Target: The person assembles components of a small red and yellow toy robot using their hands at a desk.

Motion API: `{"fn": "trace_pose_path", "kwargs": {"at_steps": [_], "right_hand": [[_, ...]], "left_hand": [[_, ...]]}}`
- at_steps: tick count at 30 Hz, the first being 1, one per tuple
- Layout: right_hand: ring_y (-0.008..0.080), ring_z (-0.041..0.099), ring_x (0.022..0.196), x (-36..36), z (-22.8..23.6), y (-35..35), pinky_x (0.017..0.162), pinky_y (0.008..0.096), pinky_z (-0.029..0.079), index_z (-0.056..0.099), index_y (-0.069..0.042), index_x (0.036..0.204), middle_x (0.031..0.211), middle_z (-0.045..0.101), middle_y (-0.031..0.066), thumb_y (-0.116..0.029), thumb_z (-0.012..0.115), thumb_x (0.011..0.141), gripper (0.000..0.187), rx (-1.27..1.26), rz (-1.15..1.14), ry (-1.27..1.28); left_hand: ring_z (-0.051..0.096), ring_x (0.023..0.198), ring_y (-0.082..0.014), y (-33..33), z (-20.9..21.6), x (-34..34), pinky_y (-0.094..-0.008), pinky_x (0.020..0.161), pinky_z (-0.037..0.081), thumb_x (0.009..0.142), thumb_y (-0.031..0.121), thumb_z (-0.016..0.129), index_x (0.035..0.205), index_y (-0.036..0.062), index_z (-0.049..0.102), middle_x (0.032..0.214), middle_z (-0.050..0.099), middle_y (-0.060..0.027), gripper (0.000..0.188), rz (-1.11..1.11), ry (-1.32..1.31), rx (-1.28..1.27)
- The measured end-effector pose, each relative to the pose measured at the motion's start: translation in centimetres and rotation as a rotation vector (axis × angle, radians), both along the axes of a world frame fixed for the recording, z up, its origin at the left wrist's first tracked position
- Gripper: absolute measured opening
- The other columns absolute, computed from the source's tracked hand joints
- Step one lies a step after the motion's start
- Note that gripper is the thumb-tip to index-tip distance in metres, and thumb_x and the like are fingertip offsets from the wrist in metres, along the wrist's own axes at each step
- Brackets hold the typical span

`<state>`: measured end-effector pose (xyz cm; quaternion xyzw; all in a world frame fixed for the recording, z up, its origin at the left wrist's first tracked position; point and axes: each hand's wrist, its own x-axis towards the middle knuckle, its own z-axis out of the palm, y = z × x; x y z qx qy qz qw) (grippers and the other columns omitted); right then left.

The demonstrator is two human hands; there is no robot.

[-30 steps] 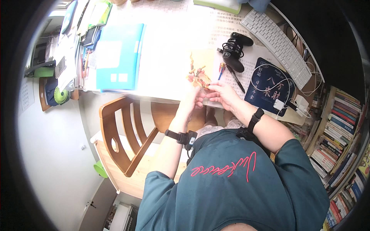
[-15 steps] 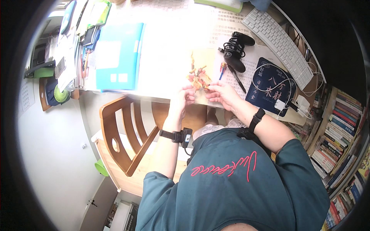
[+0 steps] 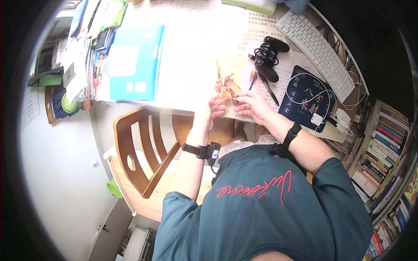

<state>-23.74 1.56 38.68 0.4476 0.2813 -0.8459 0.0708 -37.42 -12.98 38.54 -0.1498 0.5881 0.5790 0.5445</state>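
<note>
At six o'clock on the white surface [image 3: 185, 85], the right hand [image 3: 253, 105] is pinching a spiky red-and-gold plastic-looking model [image 3: 226, 92], apparently largely joined; the left hand's [image 3: 211, 109] grip isn't showing clearly. At its two o'clock, a slender blue-and-red piece [image 3: 253, 79] is lying unattached.

orange-red object [image 3: 226, 92]: fine parts blurred (too small to tell) | green-edged box [image 3: 253, 6]: cut by top edge

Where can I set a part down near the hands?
The broad white stretch of desk between the blue folder and the red-and-yellow figure, though glare could hide flat sheets there. Right of the figure it's crowded: small blue-and-red piece, pen, black game controller, then white keyboard and cable-crossed dark blue pad.
</note>
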Motion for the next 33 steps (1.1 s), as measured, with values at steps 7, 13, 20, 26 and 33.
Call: {"fn": "trace_pose_path", "kwargs": {"at_steps": [7, 13, 20, 26, 33], "right_hand": [[0.0207, 0.065, 0.077, 0.4, 0.4, 0.5, 0.068, 0.0318, 0.054, 0.059, -0.005, 0.106, 0.094, 0.062, 0.0095, -0.015, 0.062, 0.088, 0.021, -0.002, -0.013, -0.005], [0.0173, 0.064, 0.074, 0.9, 0.2, 1.1, 0.068, 0.0287, 0.053, 0.062, -0.002, 0.106, 0.086, 0.063, 0.0068, -0.018, 0.057, 0.091, 0.022, -0.072, 0.025, 0.02], [0.0151, 0.062, 0.069, 1.0, 0.1, 1.5, 0.066, 0.0281, 0.051, 0.064, 0.0, 0.101, 0.081, 0.062, 0.0039, -0.022, 0.055, 0.092, 0.026, -0.163, 0.014, 0.027], [0.0145, 0.062, 0.069, 1.3, 0.1, 1.7, 0.064, 0.0273, 0.052, 0.065, -0.001, 0.102, 0.082, 0.061, 0.0041, -0.025, 0.054, 0.092, 0.028, -0.179, 0.01, 0.062], [0.0141, 0.061, 0.066, 1.2, 0.4, 1.7, 0.062, 0.0271, 0.051, 0.064, -0.002, 0.098, 0.08, 0.06, 0.0036, -0.024, 0.057, 0.092, 0.024, -0.132, 0.013, 0.081]], "left_hand": [[0.066, 0.076, -0.013, -0.3, 0.5, 0.2, -0.0236, 0.069, 0.056, 0.091, 0.009, 0.043, 0.121, -0.0044, 0.054, 0.098, 0.066, -0.0115, 0.035, -0.092, 0.063, -0.008], [0.065, 0.08, -0.0139, -1.0, -0.1, 0.3, -0.0238, 0.069, 0.055, 0.088, 0.006, 0.047, 0.111, -0.0009, 0.056, 0.093, 0.064, -0.0078, 0.026, -0.043, 0.106, -0.019], [0.054, 0.08, -0.0114, -0.7, -0.7, 0.7, -0.0241, 0.074, 0.049, 0.081, 0.003, 0.05, 0.107, 0.0007, 0.056, 0.094, 0.054, -0.0051, 0.027, 0.004, 0.325, 0.032], [0.043, 0.09, -0.0139, 0.0, -0.3, 0.8, -0.0287, 0.083, 0.042, 0.066, 0.004, 0.065, 0.135, 0.0015, 0.039, 0.102, 0.044, -0.0048, 0.073, -0.348, 0.984, -0.039], [0.048, 0.088, -0.0211, 0.1, -0.7, 0.9, -0.0325, 0.082, 0.044, 0.071, 0.005, 0.063, 0.124, -0.0008, 0.046, 0.101, 0.048, -0.0099, 0.056, -0.316, 1.158, -0.114]]}}
